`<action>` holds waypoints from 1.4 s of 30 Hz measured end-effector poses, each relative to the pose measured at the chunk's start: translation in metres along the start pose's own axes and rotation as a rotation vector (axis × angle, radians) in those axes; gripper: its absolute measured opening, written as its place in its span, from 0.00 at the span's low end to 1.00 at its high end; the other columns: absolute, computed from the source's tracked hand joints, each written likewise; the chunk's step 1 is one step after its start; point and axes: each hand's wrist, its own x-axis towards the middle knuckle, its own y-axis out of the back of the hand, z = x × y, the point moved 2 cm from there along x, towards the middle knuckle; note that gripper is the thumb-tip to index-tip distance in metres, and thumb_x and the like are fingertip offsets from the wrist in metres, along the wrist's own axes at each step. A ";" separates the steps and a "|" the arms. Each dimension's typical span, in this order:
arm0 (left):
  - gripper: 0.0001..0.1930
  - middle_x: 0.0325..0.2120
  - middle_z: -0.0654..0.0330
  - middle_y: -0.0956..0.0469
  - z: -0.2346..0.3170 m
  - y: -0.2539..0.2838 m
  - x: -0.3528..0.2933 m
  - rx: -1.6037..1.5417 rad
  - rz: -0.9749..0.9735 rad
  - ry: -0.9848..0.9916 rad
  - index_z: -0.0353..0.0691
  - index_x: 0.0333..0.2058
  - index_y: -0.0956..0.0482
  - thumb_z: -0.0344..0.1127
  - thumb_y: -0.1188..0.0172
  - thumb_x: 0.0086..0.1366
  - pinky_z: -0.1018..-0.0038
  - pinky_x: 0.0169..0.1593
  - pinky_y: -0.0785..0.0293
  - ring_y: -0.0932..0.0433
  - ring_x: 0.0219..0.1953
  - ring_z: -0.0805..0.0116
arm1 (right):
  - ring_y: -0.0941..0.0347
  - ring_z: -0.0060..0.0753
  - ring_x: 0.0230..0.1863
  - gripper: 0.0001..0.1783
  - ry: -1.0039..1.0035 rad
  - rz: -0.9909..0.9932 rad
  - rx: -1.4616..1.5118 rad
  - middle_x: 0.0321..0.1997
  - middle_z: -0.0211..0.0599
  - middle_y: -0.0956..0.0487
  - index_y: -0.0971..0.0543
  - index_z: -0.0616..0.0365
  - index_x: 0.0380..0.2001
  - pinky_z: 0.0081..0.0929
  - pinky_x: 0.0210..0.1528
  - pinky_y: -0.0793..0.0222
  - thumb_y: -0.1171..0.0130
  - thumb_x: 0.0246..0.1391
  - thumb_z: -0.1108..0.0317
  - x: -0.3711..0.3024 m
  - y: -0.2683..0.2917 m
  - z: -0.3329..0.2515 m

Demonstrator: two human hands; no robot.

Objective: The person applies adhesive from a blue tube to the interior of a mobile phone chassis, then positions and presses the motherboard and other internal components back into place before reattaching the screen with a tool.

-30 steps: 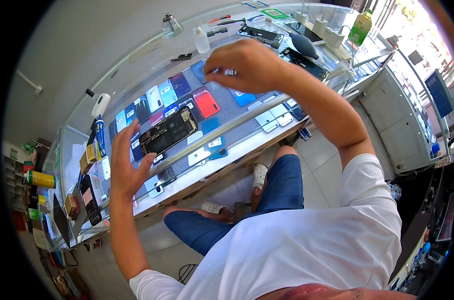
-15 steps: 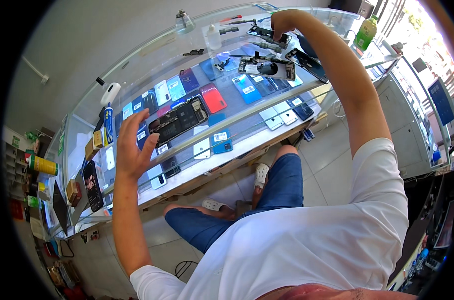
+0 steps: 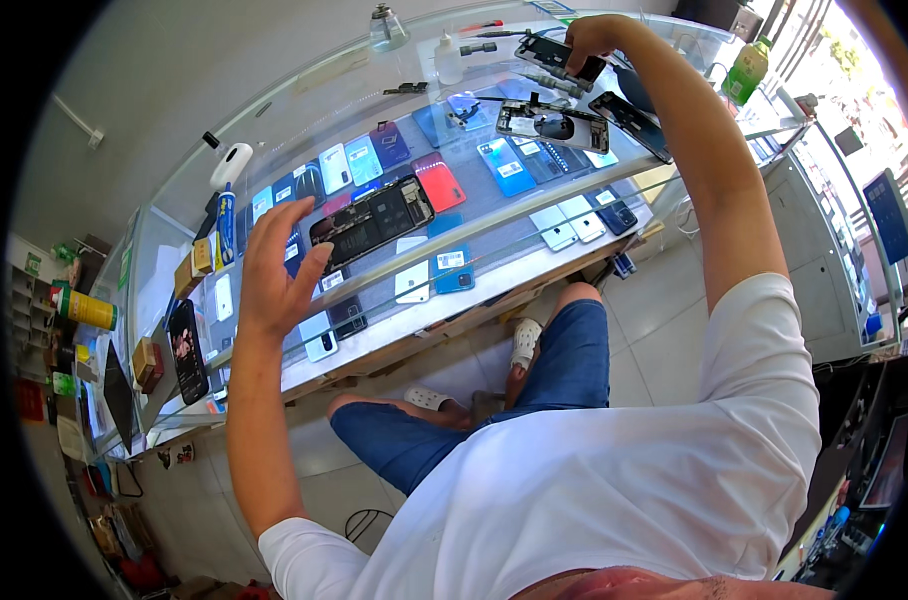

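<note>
My left hand (image 3: 277,268) is open, fingers raised and thumb spread, above the near left part of the glass counter. Just right of it lies an opened phone (image 3: 372,225) with its battery and inner parts showing; its left end is close to my thumb. My right arm reaches to the far right, where my right hand (image 3: 596,40) is closed at a dark phone housing (image 3: 546,52). Some of those fingers are hidden behind the hand. Nearer than that housing lies a silver phone frame (image 3: 554,127), with another dark phone shell (image 3: 629,125) beside it.
Several phones, including a red one (image 3: 438,180), show through the glass top. A blue tube (image 3: 226,228), small boxes (image 3: 192,268) and an upright lit phone (image 3: 187,352) are at the left. A dropper bottle (image 3: 448,62) and green bottle (image 3: 746,72) stand farther back.
The whole view has shifted slightly, so the counter's things appear a little farther right and higher. Both hands keep roughly the same places beside their phones.
</note>
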 end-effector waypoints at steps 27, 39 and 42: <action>0.20 0.44 0.58 0.15 -0.012 0.036 0.094 -0.352 0.018 0.031 0.37 0.55 0.16 0.44 0.32 0.71 0.74 0.52 0.22 0.18 0.44 0.71 | 0.20 0.53 0.39 0.12 1.077 0.672 0.333 0.38 0.46 0.18 0.15 0.61 0.41 0.45 0.46 0.25 0.32 0.57 0.67 -0.153 0.029 -0.256; 0.11 0.30 0.64 0.18 -0.011 -0.003 0.074 -0.444 -0.080 0.227 0.34 0.44 0.16 0.36 0.31 0.70 0.78 0.35 0.26 0.23 0.31 0.80 | 0.17 0.35 0.41 0.20 0.965 0.443 0.657 0.42 0.41 0.13 0.14 0.58 0.49 0.29 0.48 0.21 0.26 0.51 0.73 -0.157 0.007 -0.252; 0.12 0.33 0.65 0.18 -0.025 -0.006 0.074 -0.511 -0.097 0.178 0.34 0.47 0.18 0.33 0.32 0.70 0.80 0.36 0.24 0.22 0.33 0.81 | 0.17 0.32 0.42 0.20 0.940 0.433 0.731 0.44 0.39 0.13 0.14 0.58 0.50 0.28 0.50 0.21 0.26 0.52 0.72 -0.146 -0.001 -0.255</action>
